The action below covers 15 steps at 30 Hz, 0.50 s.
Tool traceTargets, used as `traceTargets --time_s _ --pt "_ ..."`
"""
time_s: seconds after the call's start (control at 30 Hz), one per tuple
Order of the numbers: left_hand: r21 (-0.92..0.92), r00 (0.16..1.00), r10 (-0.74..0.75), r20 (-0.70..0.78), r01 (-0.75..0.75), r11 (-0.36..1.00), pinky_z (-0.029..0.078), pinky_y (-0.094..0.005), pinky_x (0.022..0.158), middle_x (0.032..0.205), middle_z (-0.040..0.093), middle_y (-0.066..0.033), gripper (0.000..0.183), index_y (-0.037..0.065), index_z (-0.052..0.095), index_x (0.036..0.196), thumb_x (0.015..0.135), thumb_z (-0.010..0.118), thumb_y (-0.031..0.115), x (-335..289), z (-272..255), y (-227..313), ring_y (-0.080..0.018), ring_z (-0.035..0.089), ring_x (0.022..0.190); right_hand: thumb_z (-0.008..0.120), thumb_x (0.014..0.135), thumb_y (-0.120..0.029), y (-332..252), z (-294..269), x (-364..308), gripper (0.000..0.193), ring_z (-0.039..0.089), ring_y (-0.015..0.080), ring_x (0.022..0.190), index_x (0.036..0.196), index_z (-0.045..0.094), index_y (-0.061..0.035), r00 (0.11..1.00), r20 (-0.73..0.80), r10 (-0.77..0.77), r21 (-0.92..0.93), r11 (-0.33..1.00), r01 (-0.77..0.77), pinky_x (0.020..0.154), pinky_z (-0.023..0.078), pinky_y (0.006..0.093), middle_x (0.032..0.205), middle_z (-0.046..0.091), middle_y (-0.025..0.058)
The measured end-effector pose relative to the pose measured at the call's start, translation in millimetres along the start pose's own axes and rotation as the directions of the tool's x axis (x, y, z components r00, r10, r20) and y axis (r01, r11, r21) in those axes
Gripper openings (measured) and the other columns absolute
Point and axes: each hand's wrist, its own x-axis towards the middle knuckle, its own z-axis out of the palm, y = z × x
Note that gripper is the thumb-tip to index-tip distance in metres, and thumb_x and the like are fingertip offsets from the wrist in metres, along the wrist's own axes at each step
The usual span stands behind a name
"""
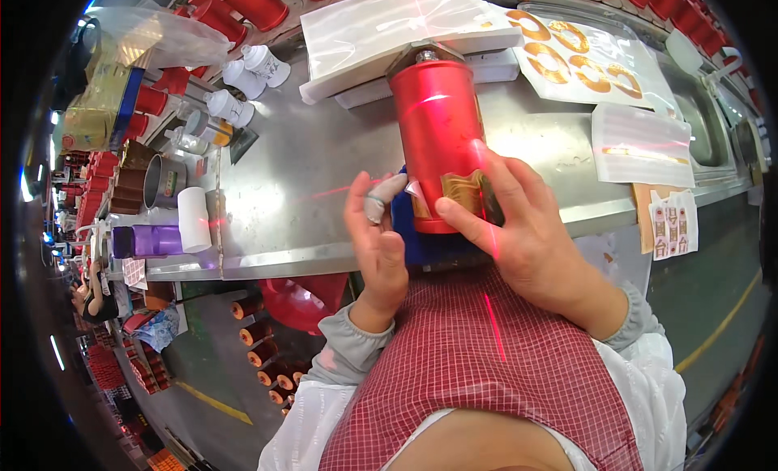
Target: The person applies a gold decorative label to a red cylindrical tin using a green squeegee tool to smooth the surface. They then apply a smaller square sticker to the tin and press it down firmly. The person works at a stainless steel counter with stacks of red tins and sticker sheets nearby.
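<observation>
A shiny red cylinder [438, 118] lies lengthwise away from me, its far end at a metal fitting [425, 56]. A gold decal [468, 194] with wavy edges sits on its near part. My right hand [527, 228] is closed on the cylinder's right side, the thumb pressing the decal and the fingers reaching over the side. My left hand [377, 248] is beside the cylinder's left edge, fingers extended and apart from the thumb. One of its fingers wears a pale wrap [374, 208], and a fingertip is close to the cylinder. Beneath lies something dark blue [403, 216].
Gold curved decals [551, 63] lie on a sheet at the back right, near a sink [707, 126]. White backing sheets [397, 29] rest on a tray behind the cylinder. White bottles [266, 66], a metal pot [164, 179] and a white roll [194, 220] stand left.
</observation>
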Motion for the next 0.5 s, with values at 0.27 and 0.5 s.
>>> traceTargets --time_s 0.27,0.5 --pt "0.477 0.944 0.293 0.15 -0.328 0.815 0.024 -0.0488 0.114 0.141 0.044 -0.0285 0.082 -0.012 0.029 0.142 0.094 0.056 0.049 -15.2 -3.7 -10.8 -0.0388 0.041 0.134 0.074 0.068 -0.003 10.7 9.3 -5.9 0.069 0.05 0.0401 0.116 0.134 0.053 -0.0089 0.974 -0.13 0.185 0.185 0.97 -0.16 0.097 0.044 0.047 0.141 0.042 0.023" --pt "0.51 0.824 0.398 0.403 -0.563 0.65 0.021 -0.053 0.115 0.137 0.047 -0.0266 0.068 -0.008 0.04 0.137 0.095 0.057 0.043 2.6 1.1 6.2 -0.0401 0.044 0.129 0.075 0.068 0.0 14.3 22.1 -11.7 0.077 0.048 0.0412 0.118 0.14 0.046 -0.0032 0.98 -0.13 0.151 0.197 0.973 -0.124 0.1 0.043 0.0463 0.139 0.044 0.0225"
